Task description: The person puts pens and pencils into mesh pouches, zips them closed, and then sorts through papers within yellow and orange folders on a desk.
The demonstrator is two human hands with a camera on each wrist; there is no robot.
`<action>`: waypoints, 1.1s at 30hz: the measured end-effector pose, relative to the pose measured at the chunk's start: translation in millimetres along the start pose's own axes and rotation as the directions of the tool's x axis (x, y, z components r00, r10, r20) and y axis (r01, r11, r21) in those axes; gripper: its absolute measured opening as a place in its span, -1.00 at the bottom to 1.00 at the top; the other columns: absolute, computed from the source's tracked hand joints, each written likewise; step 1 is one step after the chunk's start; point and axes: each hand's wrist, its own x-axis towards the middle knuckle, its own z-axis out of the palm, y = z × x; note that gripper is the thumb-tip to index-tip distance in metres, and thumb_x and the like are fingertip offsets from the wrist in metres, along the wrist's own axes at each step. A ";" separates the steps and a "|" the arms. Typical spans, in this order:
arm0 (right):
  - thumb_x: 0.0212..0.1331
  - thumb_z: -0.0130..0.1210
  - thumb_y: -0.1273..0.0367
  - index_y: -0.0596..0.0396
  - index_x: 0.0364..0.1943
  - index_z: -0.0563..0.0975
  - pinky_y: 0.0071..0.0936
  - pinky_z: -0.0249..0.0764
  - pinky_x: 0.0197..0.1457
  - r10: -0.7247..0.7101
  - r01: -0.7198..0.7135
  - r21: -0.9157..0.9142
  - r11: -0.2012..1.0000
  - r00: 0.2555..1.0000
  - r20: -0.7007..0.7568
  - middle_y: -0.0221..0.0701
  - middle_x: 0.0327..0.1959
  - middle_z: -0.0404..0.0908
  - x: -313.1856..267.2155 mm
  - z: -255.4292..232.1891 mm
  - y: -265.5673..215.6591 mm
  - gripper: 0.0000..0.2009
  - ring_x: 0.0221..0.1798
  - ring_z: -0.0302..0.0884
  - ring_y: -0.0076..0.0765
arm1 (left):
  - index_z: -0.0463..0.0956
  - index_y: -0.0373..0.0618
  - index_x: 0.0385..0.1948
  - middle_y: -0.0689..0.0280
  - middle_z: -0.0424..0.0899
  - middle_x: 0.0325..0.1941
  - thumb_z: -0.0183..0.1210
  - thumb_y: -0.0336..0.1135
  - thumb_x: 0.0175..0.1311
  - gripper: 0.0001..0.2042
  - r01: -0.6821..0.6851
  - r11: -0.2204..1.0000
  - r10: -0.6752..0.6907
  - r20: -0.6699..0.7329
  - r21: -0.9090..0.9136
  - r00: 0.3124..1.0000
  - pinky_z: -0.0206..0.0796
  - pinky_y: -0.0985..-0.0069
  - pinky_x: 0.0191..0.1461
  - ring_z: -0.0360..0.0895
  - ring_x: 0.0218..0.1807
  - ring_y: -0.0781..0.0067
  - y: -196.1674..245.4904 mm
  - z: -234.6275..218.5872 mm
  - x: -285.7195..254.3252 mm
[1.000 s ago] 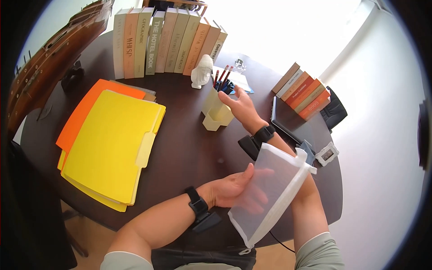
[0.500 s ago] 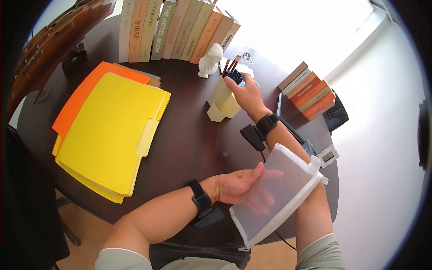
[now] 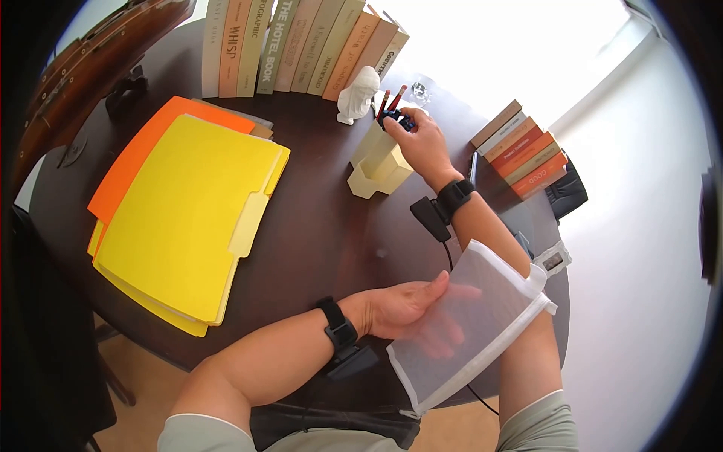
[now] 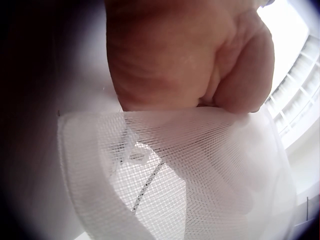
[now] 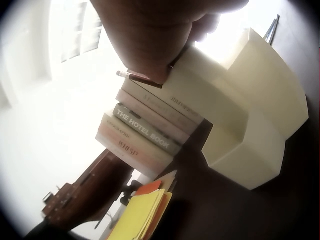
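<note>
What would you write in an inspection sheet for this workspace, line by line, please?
Surface: dark brown table, rounded edge.
Job's things: rectangular white mesh pouch; upright cream pen holder with hexagonal front cup; red pencils standing in it.
Clutter: yellow rectangular folders, orange folder partly beneath; white bust figurine; upright row of pale books; leaning row of books.
Hands: left hand partly covered by the pouch; right hand at the holder's top, grip unclear.
Cables: thin black cable, partly hidden by the pouch.
Surroundings: brown wooden ship model; white wall.
</note>
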 end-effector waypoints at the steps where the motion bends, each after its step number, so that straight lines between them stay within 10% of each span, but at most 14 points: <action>1: 0.20 0.23 -0.07 0.20 0.13 0.61 -0.18 0.43 0.29 -0.002 0.002 -0.005 1.000 1.000 0.006 -0.07 0.04 0.63 0.5 -1.0 -0.3 -0.37 0.17 0.56 0.01 | 0.15 0.18 0.58 0.12 0.69 0.00 -0.38 0.49 0.46 -0.19 -0.005 1.000 0.005 0.004 -0.003 1.000 0.52 0.02 0.27 0.66 0.11 0.10 -0.6 -0.3 0.4; 33: 0.21 0.25 0.01 0.15 0.06 0.67 -0.22 0.53 0.14 -0.084 0.123 -0.223 0.967 0.981 0.177 -0.14 -0.10 0.76 13.3 -22.7 -21.8 -0.48 0.00 0.69 -0.05 | 0.17 0.12 0.56 0.06 0.72 -0.04 -0.28 0.49 0.42 -0.16 0.011 1.000 -0.011 0.010 -0.008 1.000 0.51 0.04 0.30 0.69 0.10 0.06 -2.3 -1.7 2.8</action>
